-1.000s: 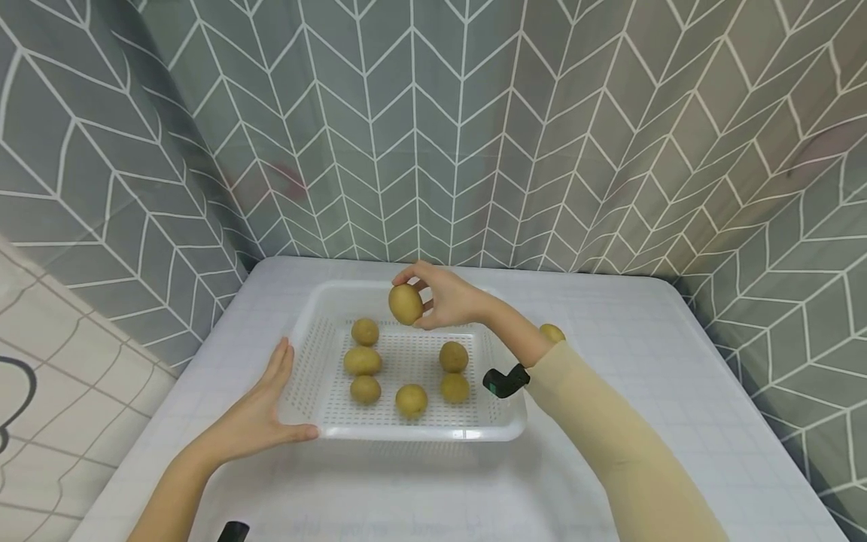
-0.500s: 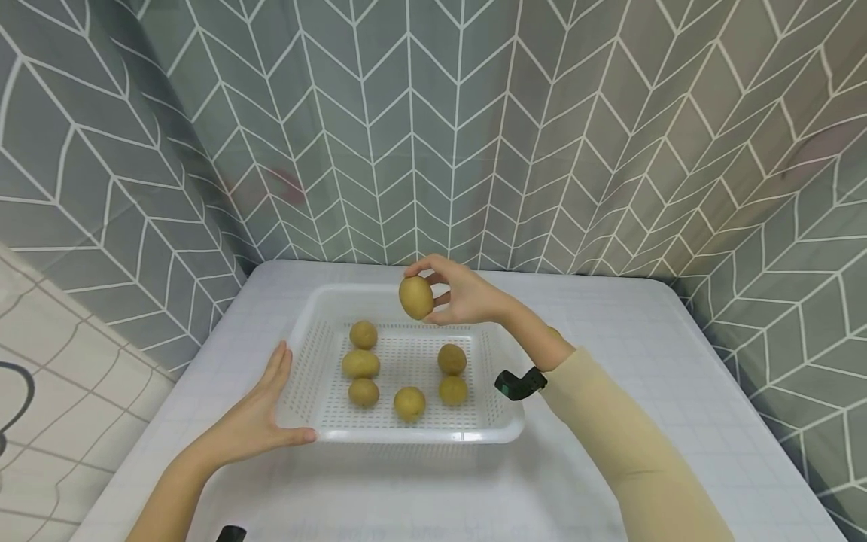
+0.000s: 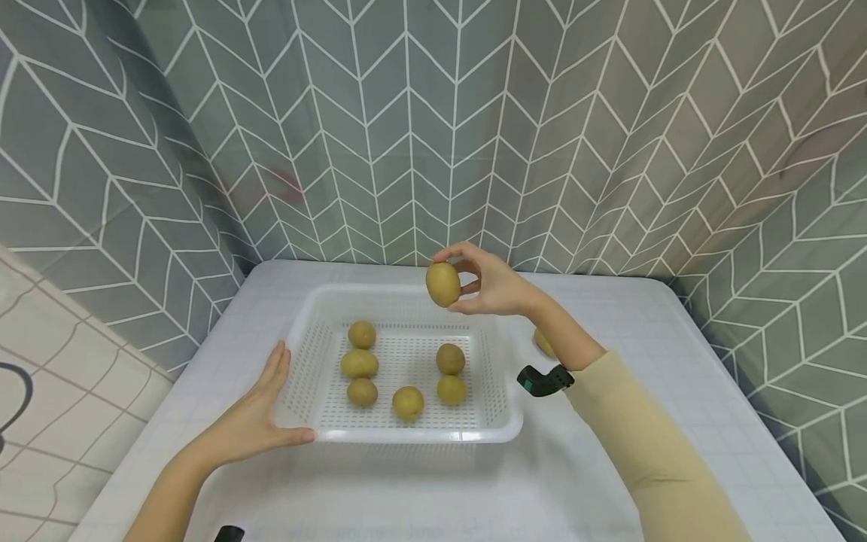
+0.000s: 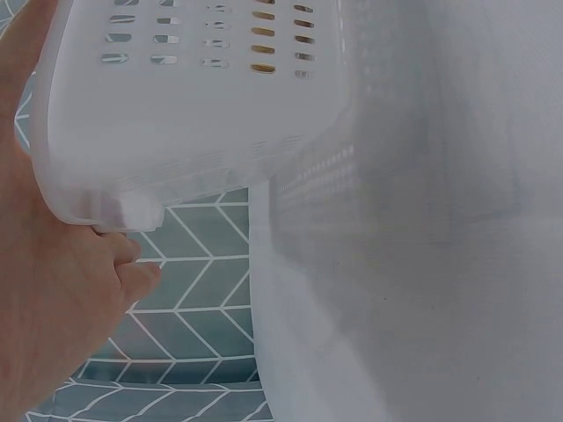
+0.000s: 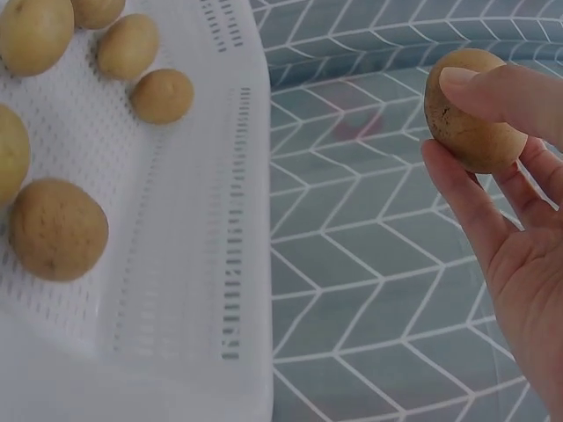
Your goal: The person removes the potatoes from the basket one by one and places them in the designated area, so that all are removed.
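Observation:
In the head view my right hand [image 3: 493, 284] pinches a potato [image 3: 443, 284] between thumb and fingertips, above the back right part of a white plastic basket [image 3: 420, 435]. The right wrist view shows dark specks on this potato [image 5: 475, 114], with the thumb across it. My left hand [image 3: 247, 418] rests against the basket's front left corner, fingers fairly straight along the left side and thumb at the front rim. Inside the basket lie several potatoes: a column on the left, one potato [image 3: 409, 403] at front middle and a pair on the right.
Another potato [image 3: 544, 344] lies on the white-covered table [image 3: 677, 376] right of the basket, partly hidden behind my right forearm. Patterned grey curtains [image 3: 433, 135] hang behind the table and at both sides.
My right hand has moved right and slightly up with the potato, from over the middle of the basket's back to its back right. The left hand and the basket's potatoes stay put.

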Motion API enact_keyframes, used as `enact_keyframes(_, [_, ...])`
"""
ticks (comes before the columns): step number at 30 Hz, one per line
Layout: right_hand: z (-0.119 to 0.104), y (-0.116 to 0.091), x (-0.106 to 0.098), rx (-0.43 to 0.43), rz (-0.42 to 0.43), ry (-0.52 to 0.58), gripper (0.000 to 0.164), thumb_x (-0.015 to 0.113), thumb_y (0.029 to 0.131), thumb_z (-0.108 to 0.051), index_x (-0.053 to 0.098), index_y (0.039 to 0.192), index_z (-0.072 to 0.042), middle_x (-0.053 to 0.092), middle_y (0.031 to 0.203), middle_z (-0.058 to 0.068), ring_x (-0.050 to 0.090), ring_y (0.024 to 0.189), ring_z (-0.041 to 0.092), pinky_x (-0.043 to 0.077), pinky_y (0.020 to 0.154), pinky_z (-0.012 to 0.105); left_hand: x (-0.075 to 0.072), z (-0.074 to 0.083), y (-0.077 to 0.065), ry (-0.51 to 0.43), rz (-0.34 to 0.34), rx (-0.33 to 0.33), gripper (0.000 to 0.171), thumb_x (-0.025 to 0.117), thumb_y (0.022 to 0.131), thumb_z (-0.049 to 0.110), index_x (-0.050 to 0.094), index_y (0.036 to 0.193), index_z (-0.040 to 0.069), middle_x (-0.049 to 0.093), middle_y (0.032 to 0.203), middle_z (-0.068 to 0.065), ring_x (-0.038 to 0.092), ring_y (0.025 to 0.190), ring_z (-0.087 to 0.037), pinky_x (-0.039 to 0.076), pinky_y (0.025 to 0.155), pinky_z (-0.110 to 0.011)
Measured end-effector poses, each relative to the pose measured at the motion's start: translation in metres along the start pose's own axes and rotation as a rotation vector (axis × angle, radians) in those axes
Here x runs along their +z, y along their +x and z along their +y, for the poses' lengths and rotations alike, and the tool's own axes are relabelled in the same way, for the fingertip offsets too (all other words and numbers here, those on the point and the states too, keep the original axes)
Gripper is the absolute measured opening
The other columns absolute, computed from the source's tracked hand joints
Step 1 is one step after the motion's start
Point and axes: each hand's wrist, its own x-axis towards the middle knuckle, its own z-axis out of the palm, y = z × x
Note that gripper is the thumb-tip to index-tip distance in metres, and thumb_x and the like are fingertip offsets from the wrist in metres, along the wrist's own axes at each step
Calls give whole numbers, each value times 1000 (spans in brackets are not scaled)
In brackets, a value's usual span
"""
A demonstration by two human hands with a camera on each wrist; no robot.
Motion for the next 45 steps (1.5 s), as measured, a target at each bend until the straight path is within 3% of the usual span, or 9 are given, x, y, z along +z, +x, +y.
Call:
enact_keyframes(11, [1,-17,-18,-19,25,-8,69,76,70,14,46,130,0,46,133,12,54,115,30,56,81,37,1,1,0,3,1,6,131,84,68,43,-6,149,-8,-19,157,-19,0,140,-51,19,102,-70])
enact_keyframes(45, [1,-75,-54,121,93,-111,68,76,73,9,45,133,-3,46,135,9,53,117,26,55,82,33,0,0,0,-1,8,21,131,85,68,41,-6,148,-9,-18,156,-21,-1,140,-52,19,102,-71])
